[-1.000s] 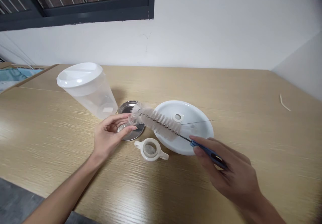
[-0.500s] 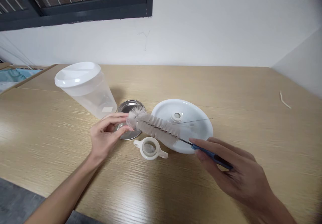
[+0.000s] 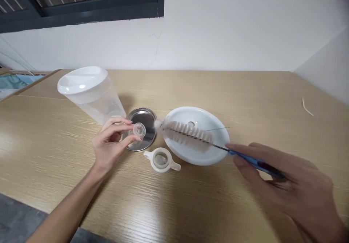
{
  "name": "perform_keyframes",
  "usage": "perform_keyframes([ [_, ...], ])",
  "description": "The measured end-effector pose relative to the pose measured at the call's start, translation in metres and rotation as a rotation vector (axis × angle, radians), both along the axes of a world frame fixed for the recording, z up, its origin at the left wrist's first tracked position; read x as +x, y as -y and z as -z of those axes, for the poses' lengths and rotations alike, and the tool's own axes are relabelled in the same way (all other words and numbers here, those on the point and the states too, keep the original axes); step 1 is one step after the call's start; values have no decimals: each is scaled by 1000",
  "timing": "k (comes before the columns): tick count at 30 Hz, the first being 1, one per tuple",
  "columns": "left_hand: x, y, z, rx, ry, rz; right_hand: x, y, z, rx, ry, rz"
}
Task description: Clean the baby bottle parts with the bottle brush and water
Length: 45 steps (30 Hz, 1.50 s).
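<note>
Between thumb and fingers, my left hand (image 3: 110, 141) grips a small clear round piece (image 3: 139, 130), held above a shiny metal dish (image 3: 147, 119). My right hand (image 3: 286, 181) is closed on the blue handle of a bottle brush (image 3: 188, 136). The brush's white bristles hang over a white oval dish (image 3: 196, 157) with a hole in it, and their tip is apart from the clear piece. Nearer to me on the table sits a white two-handled ring (image 3: 161, 160).
At the left, behind my left hand, a translucent container (image 3: 95, 97) with a white lid stands on the wooden table (image 3: 245, 101). A thin pale strip (image 3: 307, 107) lies at the far right. The wall and a dark window frame (image 3: 109, 12) are behind.
My right hand has moved right with the brush, and the bristle tip has come away from the clear piece. My left hand has shifted slightly left, still gripping that piece.
</note>
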State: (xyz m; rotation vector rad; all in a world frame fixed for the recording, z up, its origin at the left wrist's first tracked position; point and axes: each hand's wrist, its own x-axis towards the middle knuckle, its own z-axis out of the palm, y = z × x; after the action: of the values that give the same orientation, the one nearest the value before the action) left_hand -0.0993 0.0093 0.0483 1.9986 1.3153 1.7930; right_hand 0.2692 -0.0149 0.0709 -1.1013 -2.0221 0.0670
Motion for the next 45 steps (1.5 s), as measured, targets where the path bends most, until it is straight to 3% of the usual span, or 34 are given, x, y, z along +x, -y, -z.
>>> perform_keyframes([
  [4, 0, 0, 1, -9, -25, -7, -13, 1, 9, -14, -76, 50],
  [9, 7, 3, 1, -12, 1, -13, -30, 3, 16, 8, -121, -22],
  [19, 8, 6, -3, 25, 26, -57, -35, 3, 15, 21, -81, -147],
  [27, 13, 8, -3, 98, 11, -57, -32, 4, 16, 163, 16, -79],
  [33, 9, 4, 0, 141, 19, -120, -20, -4, 17, 289, 119, 68],
  [37, 5, -1, 1, 133, 16, -101, -22, -2, 13, 182, -8, 147],
  [45, 9, -3, 4, 123, 47, -11, -35, 7, 17, -91, -163, 7],
])
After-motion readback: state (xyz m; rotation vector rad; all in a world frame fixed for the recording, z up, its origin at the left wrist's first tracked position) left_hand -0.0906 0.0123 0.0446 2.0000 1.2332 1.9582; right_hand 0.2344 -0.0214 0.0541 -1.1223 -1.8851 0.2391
